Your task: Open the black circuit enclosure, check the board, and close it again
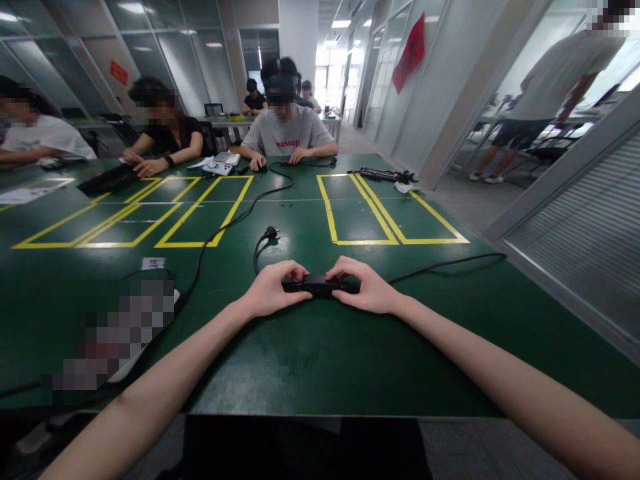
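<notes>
Between my two hands a black power adapter lies low over the green table. My left hand pinches its left end between thumb and fingers. At the other end, my right hand grips it the same way, with the thumb on the near side. From behind my left hand a short black cord curves away to a plug on the table. Another black cable runs off to the right from behind my right hand.
Left of my arm lies a blurred-out item, with a white edge, beside a numbered tag. A long black cable crosses the table. Yellow tape marks rectangles further back. Across the table sit several people; a black tool-like item lies at far right.
</notes>
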Tool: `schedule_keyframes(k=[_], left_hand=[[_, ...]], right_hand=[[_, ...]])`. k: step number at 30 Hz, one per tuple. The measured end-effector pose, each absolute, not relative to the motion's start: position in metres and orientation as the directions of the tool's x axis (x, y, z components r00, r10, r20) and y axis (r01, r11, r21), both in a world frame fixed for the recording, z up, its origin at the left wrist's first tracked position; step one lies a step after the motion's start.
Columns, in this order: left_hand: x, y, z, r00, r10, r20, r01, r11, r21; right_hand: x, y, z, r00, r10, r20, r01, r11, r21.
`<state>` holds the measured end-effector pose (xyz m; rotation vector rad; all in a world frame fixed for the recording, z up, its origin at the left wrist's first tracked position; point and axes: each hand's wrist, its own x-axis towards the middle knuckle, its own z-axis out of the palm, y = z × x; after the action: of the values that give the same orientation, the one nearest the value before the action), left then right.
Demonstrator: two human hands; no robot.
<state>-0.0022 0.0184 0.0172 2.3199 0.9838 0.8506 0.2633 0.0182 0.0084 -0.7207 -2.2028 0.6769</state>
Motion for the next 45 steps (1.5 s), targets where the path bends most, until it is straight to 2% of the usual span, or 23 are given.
schedule_keyframes(k=[5,13,19,28,32,37,42,45], left_hand=[[-0.003,0.019,0.014,0.559,0.734,0.385,0.487,-0.667,0.564],[0.001,0.019,0.010,0.665,0.578,0.473,0.494,-0.815,0.303],[0.002,0.018,0.010,0.686,0.546,0.481,0.512,-0.832,0.214],[0.007,0.019,0.006,0.704,0.544,0.458,0.524,-0.832,0.183],[0.008,0.020,0.006,0.716,0.560,0.417,0.529,-0.825,0.200],[0.008,0.016,0.012,0.700,0.560,0.443,0.529,-0.823,0.205],[0.007,0.016,0.013,0.704,0.538,0.463,0.528,-0.833,0.164],[0.007,0.016,0.014,0.697,0.553,0.457,0.523,-0.828,0.204]], right_hand=[[0.263,0.018,0.005,-0.613,0.646,0.454,0.366,0.742,-0.562],[0.261,0.016,0.005,-0.636,0.579,0.510,0.432,0.815,-0.386],[0.260,0.013,0.007,-0.678,0.535,0.505,0.459,0.844,-0.278],[0.252,0.011,0.003,-0.675,0.522,0.521,0.499,0.844,-0.199],[0.256,0.015,0.003,-0.679,0.525,0.512,0.479,0.846,-0.232],[0.264,0.017,0.009,-0.651,0.547,0.527,0.508,0.829,-0.233],[0.273,0.020,0.014,-0.731,0.518,0.445,0.499,0.850,-0.169],[0.275,0.021,0.013,-0.747,0.497,0.442,0.517,0.852,-0.083]])
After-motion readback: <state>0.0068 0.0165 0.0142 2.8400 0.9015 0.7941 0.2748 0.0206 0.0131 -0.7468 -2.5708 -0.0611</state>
